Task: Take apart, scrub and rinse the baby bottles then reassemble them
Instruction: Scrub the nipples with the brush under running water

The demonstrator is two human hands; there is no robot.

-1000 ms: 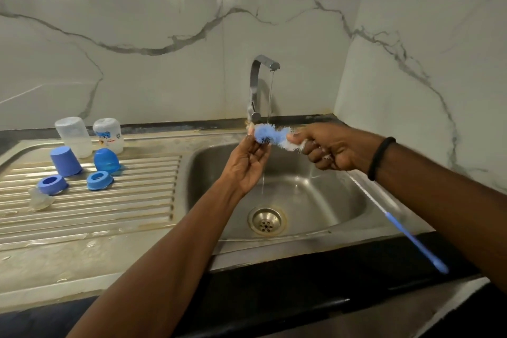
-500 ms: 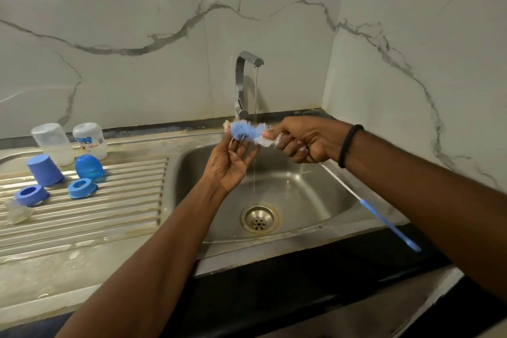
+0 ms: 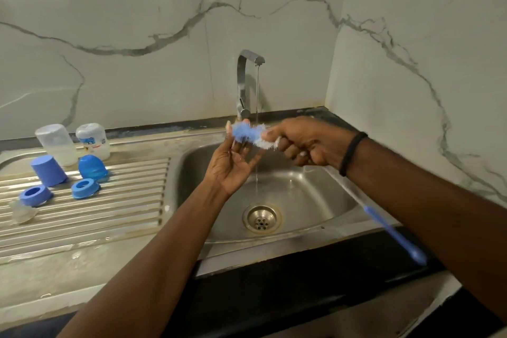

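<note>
Judging by the draining board (image 3: 82,228), disassembly is done: two bottles (image 3: 72,144) are upturned there beside caps, rings and a teat, reassembly pending. The bottle brush (image 3: 248,134) is clamped by the right hand (image 3: 304,141) under the tap's stream, its bristles fingered by the half-open left hand (image 3: 233,164).

Single head view, looking down, close over sink (image 3: 323,200)
</note>
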